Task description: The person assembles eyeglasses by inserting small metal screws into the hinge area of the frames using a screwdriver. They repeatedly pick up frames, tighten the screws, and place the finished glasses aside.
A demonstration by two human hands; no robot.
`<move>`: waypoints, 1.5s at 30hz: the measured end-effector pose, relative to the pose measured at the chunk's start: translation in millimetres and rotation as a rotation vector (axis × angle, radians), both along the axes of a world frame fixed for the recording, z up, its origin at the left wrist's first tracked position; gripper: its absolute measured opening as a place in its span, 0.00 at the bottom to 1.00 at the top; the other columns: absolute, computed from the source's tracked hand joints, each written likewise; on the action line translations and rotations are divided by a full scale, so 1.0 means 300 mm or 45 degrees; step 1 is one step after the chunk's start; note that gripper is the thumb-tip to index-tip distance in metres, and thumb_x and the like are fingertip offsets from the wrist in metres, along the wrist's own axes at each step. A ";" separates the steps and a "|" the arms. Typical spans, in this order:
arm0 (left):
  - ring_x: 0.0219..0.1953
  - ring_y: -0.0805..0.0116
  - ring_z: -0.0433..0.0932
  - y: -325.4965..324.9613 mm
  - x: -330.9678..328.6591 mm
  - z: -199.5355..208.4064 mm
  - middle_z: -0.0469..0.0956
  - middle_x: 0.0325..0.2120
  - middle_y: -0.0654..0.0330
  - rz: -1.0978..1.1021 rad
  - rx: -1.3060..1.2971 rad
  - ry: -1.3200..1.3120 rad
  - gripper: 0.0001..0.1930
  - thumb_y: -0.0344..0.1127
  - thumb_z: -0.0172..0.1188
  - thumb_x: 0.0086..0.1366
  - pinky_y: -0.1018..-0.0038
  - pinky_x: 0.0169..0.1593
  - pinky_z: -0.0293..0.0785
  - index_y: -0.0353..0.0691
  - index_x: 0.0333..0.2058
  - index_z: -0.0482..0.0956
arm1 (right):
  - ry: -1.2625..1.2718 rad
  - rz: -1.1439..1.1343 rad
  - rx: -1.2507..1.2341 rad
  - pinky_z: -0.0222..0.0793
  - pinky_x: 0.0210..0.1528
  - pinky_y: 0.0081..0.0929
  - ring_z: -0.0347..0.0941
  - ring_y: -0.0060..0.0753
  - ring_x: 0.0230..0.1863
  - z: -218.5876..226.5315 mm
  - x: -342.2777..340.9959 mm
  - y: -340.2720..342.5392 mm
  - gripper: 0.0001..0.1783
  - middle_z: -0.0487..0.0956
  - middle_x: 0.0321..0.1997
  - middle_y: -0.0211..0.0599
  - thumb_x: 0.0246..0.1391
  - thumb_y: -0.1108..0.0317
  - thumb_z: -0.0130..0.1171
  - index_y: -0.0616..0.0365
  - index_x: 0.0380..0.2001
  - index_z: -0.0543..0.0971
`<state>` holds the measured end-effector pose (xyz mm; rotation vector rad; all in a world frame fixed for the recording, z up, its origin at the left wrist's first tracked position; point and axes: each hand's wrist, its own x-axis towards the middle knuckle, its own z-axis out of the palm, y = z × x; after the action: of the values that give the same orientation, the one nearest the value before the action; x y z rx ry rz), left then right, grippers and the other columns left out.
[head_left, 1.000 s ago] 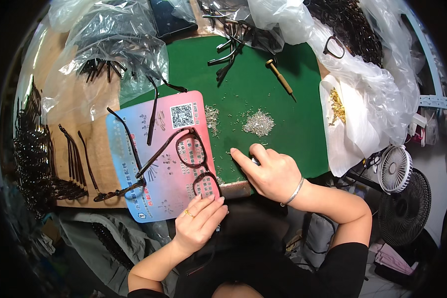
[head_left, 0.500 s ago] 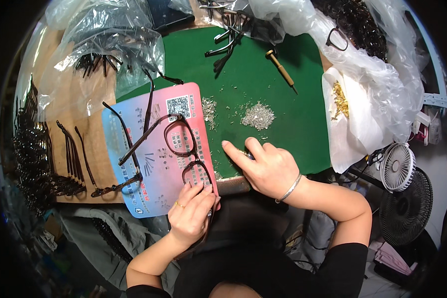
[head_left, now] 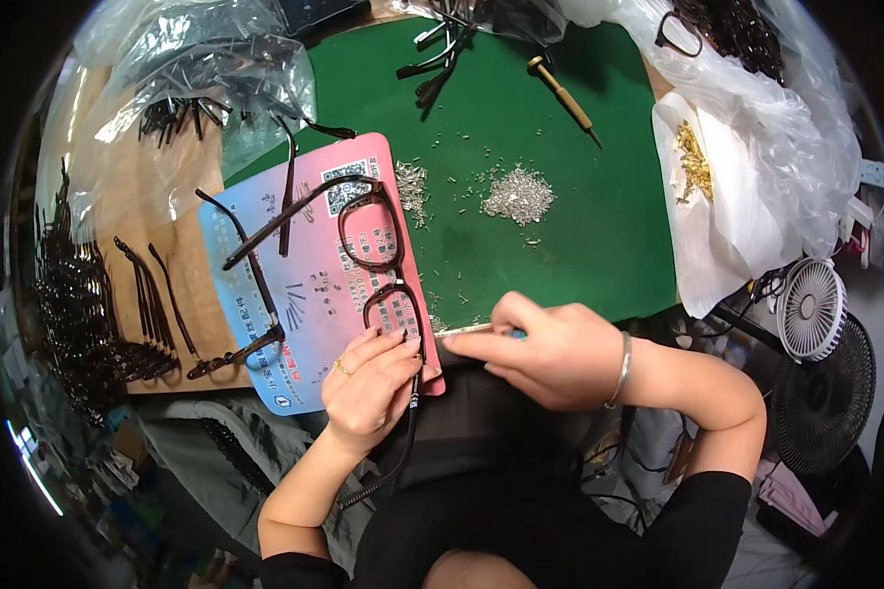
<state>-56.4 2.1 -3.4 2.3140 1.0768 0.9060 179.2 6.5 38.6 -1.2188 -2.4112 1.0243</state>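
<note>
Held at its near end by the left hand (head_left: pixel 368 388), with fingers together and bent over the nearer rim — thumb hidden: a dark glasses frame (head_left: pixel 396 275), lying ahead of the fingertips across a pink-and-blue card (head_left: pixel 314 245). Spread out ahead and to the left of that hand, its far temple arm (head_left: pixel 285 222). Just to the right, a curled right hand (head_left: pixel 560 353), with forefinger pointed at the left hand and thumb closed against something small with a blue end (head_left: pixel 518 335), too covered to identify. Well ahead of it on a green mat (head_left: pixel 599 245), a heap of tiny silvery pieces (head_left: pixel 521 194); farther out, a brass-coloured screwdriver (head_left: pixel 563 98).

Likely light, smooth and slightly slippery, like plastic — stiff through rims and bridge, springier along the arms, weakest at the hinges. Best taken at the corner under the left fingertips, or by the bridge ahead of them, with mild pressure only. Better not lifted by the far arm: apt to swing, strain the hinge or snag the loose temple arms (head_left: pixel 261 287) left of the left hand.
</note>
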 end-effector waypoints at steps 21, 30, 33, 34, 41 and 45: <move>0.36 0.61 0.80 0.011 -0.007 -0.005 0.80 0.29 0.57 -0.041 -0.059 0.019 0.09 0.23 0.69 0.43 0.62 0.47 0.74 0.36 0.24 0.77 | -0.026 0.089 0.058 0.69 0.16 0.26 0.72 0.32 0.15 -0.043 -0.060 -0.005 0.23 0.68 0.28 0.37 0.43 0.70 0.55 0.45 0.47 0.73; 0.33 0.63 0.80 0.016 -0.007 -0.014 0.81 0.27 0.58 -0.043 0.013 -0.042 0.08 0.28 0.69 0.45 0.65 0.43 0.76 0.38 0.25 0.78 | -0.072 0.201 -0.034 0.72 0.20 0.36 0.75 0.44 0.19 -0.041 -0.070 0.031 0.22 0.69 0.33 0.46 0.43 0.69 0.55 0.58 0.45 0.67; 0.33 0.63 0.80 0.019 -0.010 -0.015 0.81 0.27 0.58 -0.060 0.005 -0.057 0.09 0.28 0.69 0.45 0.65 0.43 0.76 0.38 0.25 0.78 | -0.083 0.204 -0.030 0.72 0.21 0.37 0.75 0.45 0.19 -0.036 -0.074 0.031 0.22 0.68 0.33 0.47 0.43 0.69 0.54 0.58 0.45 0.67; 0.33 0.63 0.80 0.017 -0.011 -0.016 0.81 0.27 0.58 -0.054 -0.001 -0.068 0.09 0.28 0.69 0.45 0.65 0.43 0.76 0.38 0.26 0.79 | -0.086 0.212 -0.037 0.72 0.21 0.37 0.75 0.44 0.20 -0.035 -0.076 0.032 0.22 0.68 0.33 0.47 0.44 0.69 0.54 0.59 0.45 0.67; 0.32 0.63 0.81 0.016 -0.005 -0.019 0.81 0.28 0.58 -0.056 0.008 -0.080 0.08 0.28 0.68 0.46 0.65 0.42 0.76 0.38 0.26 0.79 | -0.094 0.257 0.019 0.72 0.20 0.36 0.75 0.43 0.20 -0.044 -0.082 0.036 0.21 0.68 0.32 0.46 0.44 0.69 0.53 0.60 0.45 0.67; 0.32 0.64 0.80 0.014 0.005 -0.008 0.80 0.27 0.59 -0.043 -0.077 -0.106 0.07 0.27 0.68 0.47 0.62 0.45 0.74 0.38 0.25 0.78 | -0.134 0.211 0.152 0.71 0.17 0.32 0.74 0.38 0.18 -0.034 -0.072 0.028 0.21 0.69 0.29 0.42 0.44 0.69 0.53 0.58 0.45 0.67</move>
<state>-55.1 6.3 -5.7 2.2184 1.0139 0.9355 157.7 14.8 28.3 -1.0740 -2.6499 0.8645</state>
